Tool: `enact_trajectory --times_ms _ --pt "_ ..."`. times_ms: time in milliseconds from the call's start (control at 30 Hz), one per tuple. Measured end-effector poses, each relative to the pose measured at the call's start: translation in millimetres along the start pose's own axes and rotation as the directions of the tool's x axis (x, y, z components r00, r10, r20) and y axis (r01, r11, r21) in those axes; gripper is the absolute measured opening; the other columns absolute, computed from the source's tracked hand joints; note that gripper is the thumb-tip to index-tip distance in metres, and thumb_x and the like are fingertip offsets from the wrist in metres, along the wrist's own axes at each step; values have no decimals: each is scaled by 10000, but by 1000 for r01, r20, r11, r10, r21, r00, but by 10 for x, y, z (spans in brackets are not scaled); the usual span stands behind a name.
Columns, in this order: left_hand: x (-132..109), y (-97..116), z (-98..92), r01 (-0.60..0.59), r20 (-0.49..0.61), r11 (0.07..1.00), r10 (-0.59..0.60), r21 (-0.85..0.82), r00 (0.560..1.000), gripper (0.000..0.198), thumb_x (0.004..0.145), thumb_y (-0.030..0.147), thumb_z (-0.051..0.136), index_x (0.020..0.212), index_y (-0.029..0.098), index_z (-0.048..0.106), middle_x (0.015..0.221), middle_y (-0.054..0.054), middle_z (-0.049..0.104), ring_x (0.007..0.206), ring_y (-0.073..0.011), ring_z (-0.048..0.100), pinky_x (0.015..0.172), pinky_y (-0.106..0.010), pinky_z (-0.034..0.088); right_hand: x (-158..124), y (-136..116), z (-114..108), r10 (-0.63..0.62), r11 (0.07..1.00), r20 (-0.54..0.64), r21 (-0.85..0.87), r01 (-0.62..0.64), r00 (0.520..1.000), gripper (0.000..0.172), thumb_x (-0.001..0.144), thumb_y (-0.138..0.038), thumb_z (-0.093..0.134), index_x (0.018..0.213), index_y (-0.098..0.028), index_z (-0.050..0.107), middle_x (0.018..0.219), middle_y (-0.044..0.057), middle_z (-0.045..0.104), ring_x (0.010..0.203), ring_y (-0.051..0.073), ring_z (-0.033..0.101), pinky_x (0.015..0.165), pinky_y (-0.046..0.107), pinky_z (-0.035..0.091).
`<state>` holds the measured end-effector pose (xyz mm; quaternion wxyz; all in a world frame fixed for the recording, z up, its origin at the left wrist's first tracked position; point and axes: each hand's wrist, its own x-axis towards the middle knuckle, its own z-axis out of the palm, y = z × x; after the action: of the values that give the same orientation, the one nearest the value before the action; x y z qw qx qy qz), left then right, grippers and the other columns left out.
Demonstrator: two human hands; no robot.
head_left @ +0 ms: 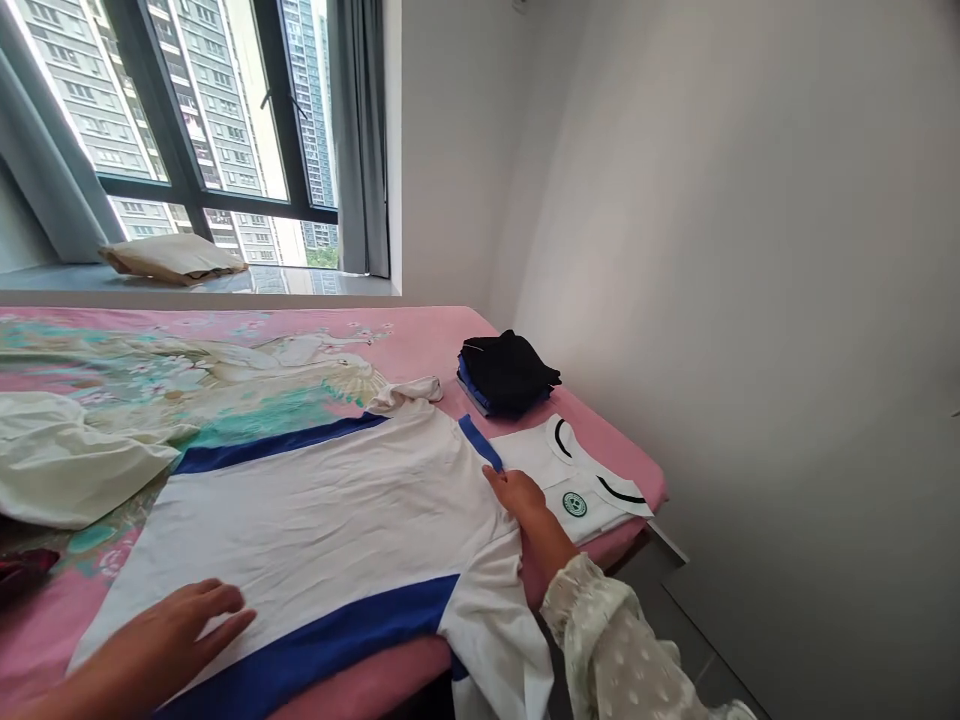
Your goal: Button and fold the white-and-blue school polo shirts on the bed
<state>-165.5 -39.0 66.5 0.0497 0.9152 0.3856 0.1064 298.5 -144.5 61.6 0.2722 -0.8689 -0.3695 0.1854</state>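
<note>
A white polo shirt with blue side panels [330, 500] lies spread out on the bed, its collar end to the right and one sleeve hanging over the near edge. My right hand [521, 498] is closed at the blue collar [480, 442], fingers gripping the shirt's edge there. Over the lower left part of the shirt is my left hand [191, 625], thumb and fingers apart and nothing held. Whether it touches the cloth I cannot tell. Beyond my right hand, a folded white shirt with black trim and a round green badge [574, 503] lies flat.
A stack of folded dark clothes [508, 372] sits near the far right corner of the pink bed [427, 335]. Pale crumpled cloth [71, 455] lies at the left. A cushion [176, 257] rests on the window sill. A bare wall [712, 250] stands on the right.
</note>
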Motion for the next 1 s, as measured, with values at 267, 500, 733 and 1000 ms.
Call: enact_trajectory --times_ms 267,500,733,1000 --pt "416 972 577 -201 -113 977 209 74 971 486 833 565 498 1240 313 580 1355 -52 543 1225 -267 516 1010 -433 439 326 5 114 8 986 -112 166 10 994 247 841 -313 433 923 -163 611 841 76 657 771 187 599 716 275 438" --pt "246 914 726 -304 53 952 302 25 952 661 875 529 452 1464 332 224 1528 -48 263 1375 -262 315 1122 -484 273 22 68 16 -60 995 -103 75 68 993 556 828 -463 504 1282 -153 416 1115 125 612 1010 246 575 839 333 404" --pt "166 905 665 -235 54 972 234 17 971 654 870 558 438 1454 357 227 1525 -45 273 1383 -277 295 1138 -537 163 -825 453 44 -30 987 41 -156 36 999 267 835 -441 457 848 -215 598 847 70 680 820 226 619 668 284 387" --pt "-186 1226 575 -275 144 961 270 18 952 667 887 557 380 1473 285 215 1550 -91 183 1417 -287 196 1138 -543 113 -1238 641 100 -43 997 165 -62 53 985 318 825 -469 398 650 -227 508 697 44 659 688 205 604 621 293 384"
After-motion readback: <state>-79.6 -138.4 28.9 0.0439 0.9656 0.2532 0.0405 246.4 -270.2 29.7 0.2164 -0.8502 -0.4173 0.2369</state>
